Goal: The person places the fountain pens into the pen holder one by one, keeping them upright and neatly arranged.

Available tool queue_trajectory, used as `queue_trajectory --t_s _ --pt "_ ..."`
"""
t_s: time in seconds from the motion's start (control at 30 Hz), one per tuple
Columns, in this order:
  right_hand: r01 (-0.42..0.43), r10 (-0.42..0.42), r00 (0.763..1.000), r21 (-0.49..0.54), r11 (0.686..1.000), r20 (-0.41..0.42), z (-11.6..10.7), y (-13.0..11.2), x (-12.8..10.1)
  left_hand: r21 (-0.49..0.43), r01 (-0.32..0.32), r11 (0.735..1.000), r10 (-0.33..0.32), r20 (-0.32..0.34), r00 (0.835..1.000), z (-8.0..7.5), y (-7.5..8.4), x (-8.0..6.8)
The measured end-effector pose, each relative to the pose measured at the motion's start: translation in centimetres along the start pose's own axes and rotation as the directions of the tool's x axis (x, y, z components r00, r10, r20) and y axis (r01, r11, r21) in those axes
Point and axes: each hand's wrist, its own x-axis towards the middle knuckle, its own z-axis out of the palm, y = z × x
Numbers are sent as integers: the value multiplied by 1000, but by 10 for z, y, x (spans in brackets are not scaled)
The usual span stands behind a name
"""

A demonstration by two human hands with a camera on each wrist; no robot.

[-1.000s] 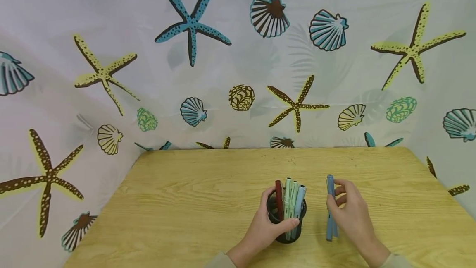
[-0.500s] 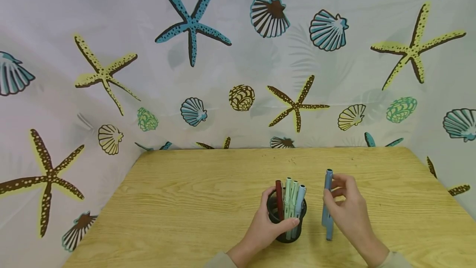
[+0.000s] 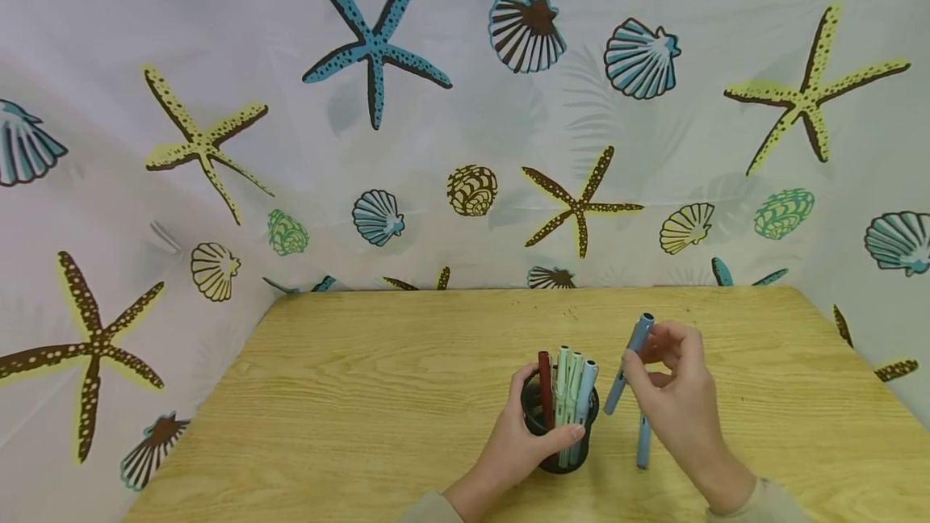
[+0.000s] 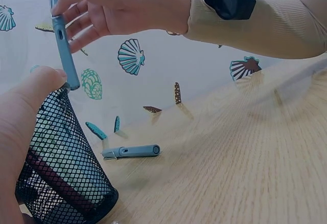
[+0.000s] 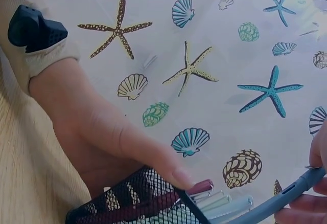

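Observation:
My left hand grips a black mesh pen holder, thumb across its near side. Inside it stand a dark red pen, two light green pens and a light blue pen. To the right, my right hand pinches a blue pen between thumb and fingers, well above the table. This pen slants, its lower end close to the holder's rim. A second blue pen lies on the table beneath the right hand, partly hidden by it in the head view.
A light wood table spreads out around the hands. White cloth printed with starfish and shells hangs behind it and along both sides. A few small specks dot the table toward the back.
The right hand has lifted one blue pen off the table and carried it up, tilting its lower end left toward the holder. The other blue pen stays put. The left hand has not moved.

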Motion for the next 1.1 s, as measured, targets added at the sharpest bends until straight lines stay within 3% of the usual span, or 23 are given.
queue_trajectory --t_s 0.1,0.5,0.77,0.97,1.1 --pt "15 -14 1000 66 998 -14 3 -5 0 -2 3 1000 -3 2 1000 0 0 -1" --pt "28 -26 1000 164 986 -18 14 -5 -4 -33 13 999 -13 4 1000 0 0 -2" --pt "22 -24 999 52 998 28 23 4 -12 -41 8 999 -7 15 1000 1 -1 0" --pt "-44 48 995 -55 998 85 25 9 -17 -42 -1 999 1 11 1000 1 -2 -1" --pt "-67 74 992 -67 995 105 26 11 -17 -33 0 999 0 7 1000 0 0 1"
